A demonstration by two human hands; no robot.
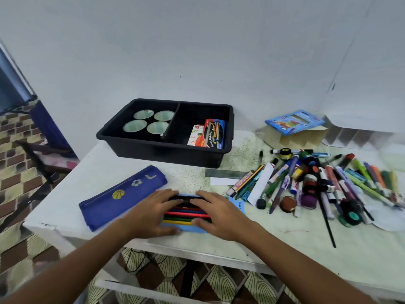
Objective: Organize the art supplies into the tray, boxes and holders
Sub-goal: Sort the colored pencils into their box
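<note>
On table edge, left hand (151, 212) and right hand (215, 212) flat, fingers pressing coloured pencils (186, 213)

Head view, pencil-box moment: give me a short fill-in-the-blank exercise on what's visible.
1. Both hands, left hand and right hand, rest on a light blue box of coloured ____.
2. The black tray holds ____ round cups in its left compartment.
3. The blue pouch lies to the ____ of the hands.

Missing words: pencils; four; left

Soft, even room light — no glare, only faint shadows beneath the black tray (153, 148). Wide-angle bending curves the frame's edges, and the lower corners go blurry — centre stays fairly sharp.
</note>
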